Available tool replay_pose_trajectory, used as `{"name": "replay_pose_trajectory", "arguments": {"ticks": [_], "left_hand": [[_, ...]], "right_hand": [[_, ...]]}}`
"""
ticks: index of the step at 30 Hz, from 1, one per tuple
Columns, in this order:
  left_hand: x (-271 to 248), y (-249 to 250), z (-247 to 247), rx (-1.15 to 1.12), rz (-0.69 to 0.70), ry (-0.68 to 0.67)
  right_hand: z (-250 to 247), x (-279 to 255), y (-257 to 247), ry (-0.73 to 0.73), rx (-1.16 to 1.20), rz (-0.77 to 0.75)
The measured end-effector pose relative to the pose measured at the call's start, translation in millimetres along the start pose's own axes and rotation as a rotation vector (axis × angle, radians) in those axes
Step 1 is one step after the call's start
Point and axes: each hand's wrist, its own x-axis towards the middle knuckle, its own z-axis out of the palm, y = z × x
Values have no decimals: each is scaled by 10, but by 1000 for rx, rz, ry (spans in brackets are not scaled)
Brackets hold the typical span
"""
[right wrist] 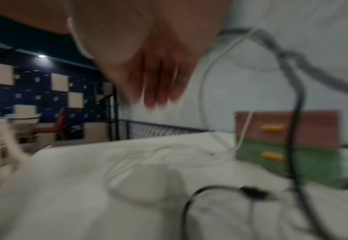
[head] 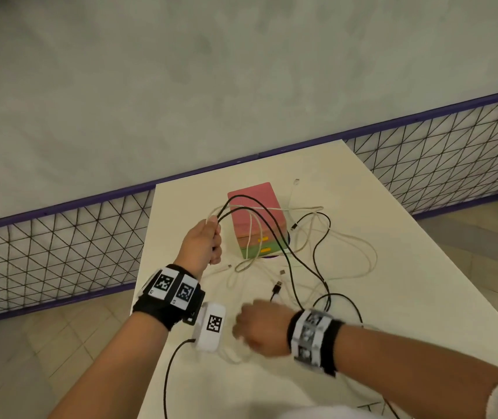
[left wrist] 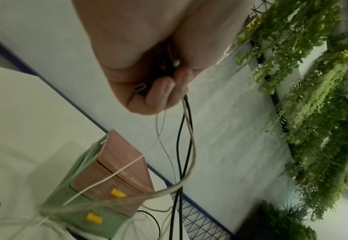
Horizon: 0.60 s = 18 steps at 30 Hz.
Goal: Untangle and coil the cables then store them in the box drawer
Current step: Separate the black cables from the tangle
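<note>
- Head view shows the table (head: 378,297) running from 6 o'clock toward 1 o'clock, with the tangle of cables spread across its middle and the two hands at its near end.
- Box (head: 257,220), pink over green with two yellow drawer pulls, stands at 12 o'clock from the hands; both drawers look closed, and cable loops hang across its front.
- Black cable (head: 293,261) rises from the left hand (head: 202,241), arches over the box, then runs down toward 5 o'clock, so its long axis lies roughly 11 to 5 o'clock.
- White cables (head: 344,237) sprawl in slack loops at 2 to 3 o'clock from the box and under the black one, still crossed with it.
- Left hand is raised above the table at 10 o'clock from the box, fist upright, fingers (left wrist: 160,92) curled tight round a bunch of black and white strands; a plug end shows inside the fist in the left wrist view.
- Right hand (head: 260,328) sits low at 6 o'clock, nearer the loose ends; it is blurred, fingers (right wrist: 160,91) pointing down close together, and I cannot tell whether they hold a strand.
- Black plug (head: 277,287) lies just past the right hand at 1 o'clock, probably the easiest end to pull free next.
</note>
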Motion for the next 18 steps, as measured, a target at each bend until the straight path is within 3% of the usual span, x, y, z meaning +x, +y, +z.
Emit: {"name": "replay_pose_trajectory", "arguments": {"ticks": [1, 3, 9, 11, 14, 18], "left_hand": [[16, 12, 1, 14, 13, -1], [23, 21, 5, 49, 19, -24], [-55, -116, 30, 139, -16, -87], [-102, -195, 81, 126, -20, -118], [-190, -307, 176, 36, -43, -170], [-266, -333, 210, 52, -20, -141]], "right_hand": [[205, 5, -35, -143, 2, 3], [521, -10, -19, -294, -39, -7], [677, -191, 81, -289, 104, 74], [496, -238, 63, -186, 242, 97], [38, -188, 57, 101, 400, 171], [-406, -127, 141, 462, 318, 213]]}}
